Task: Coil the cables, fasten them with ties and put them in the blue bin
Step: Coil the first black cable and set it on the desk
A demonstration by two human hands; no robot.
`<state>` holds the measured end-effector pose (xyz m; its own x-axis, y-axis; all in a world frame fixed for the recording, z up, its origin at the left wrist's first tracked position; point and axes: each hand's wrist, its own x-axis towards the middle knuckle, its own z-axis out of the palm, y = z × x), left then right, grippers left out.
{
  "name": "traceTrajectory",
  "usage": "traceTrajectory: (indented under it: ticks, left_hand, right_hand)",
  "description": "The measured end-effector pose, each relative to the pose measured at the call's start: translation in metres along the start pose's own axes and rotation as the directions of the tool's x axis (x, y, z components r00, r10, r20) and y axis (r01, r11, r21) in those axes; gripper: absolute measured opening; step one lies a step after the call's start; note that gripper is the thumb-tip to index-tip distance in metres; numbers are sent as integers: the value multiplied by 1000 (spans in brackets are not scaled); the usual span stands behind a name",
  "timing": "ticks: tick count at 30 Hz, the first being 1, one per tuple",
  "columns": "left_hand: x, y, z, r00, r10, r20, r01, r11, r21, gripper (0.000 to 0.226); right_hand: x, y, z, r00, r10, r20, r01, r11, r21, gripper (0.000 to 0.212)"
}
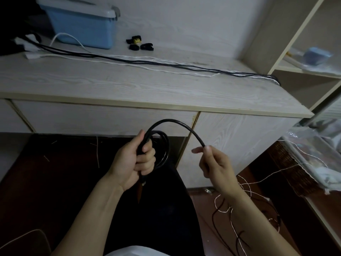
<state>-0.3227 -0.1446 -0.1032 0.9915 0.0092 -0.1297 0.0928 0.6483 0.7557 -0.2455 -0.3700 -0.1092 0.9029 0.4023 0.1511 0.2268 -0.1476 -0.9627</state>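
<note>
Below the surface (147, 100) edge, your left hand (134, 161) grips the black cable (177, 124) coil; right hand (215, 163) pinches the free run. Loosen the left and loops spring open. Ties (140, 44), blue bin (83, 24) sit far back.

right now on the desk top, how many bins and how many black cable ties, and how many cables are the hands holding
light blue plastic bin with lid: 1
small black cable ties, by the bin: 3
black cable being coiled, gripped by the left hand, pinched by the right hand: 1
total: 5
</note>
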Motion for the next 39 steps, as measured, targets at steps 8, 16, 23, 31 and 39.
traceTrajectory:
  ticks: [8, 16, 23, 31, 39]
  left_hand:
    - [0, -13, 0, 977, -76, 197, 70, 997, 39, 58]
    - [9, -19, -15, 889, 94, 449, 166, 847, -505, 49]
    - [11, -19, -36, 986, 154, 60, -48, 614, -788, 45]
    - [5, -13, -39, 949, 210, -236, -316, 586, -746, 49]
    - [5, -2, -13, 792, 312, -525, -518, 798, -307, 40]
  right_hand:
    - [-3, 2, -2, 984, 99, -151, -116, 987, -109, 19]
    - [-8, -2, 7, 988, 151, 19, -147, 978, -148, 40]
    - [-5, 13, 8, 936, 237, 258, -178, 956, -234, 36]
    - [9, 50, -3, 970, 182, 162, -39, 771, -635, 28]
    - [-8, 46, 40, 958, 22, 287, 134, 847, -515, 27]
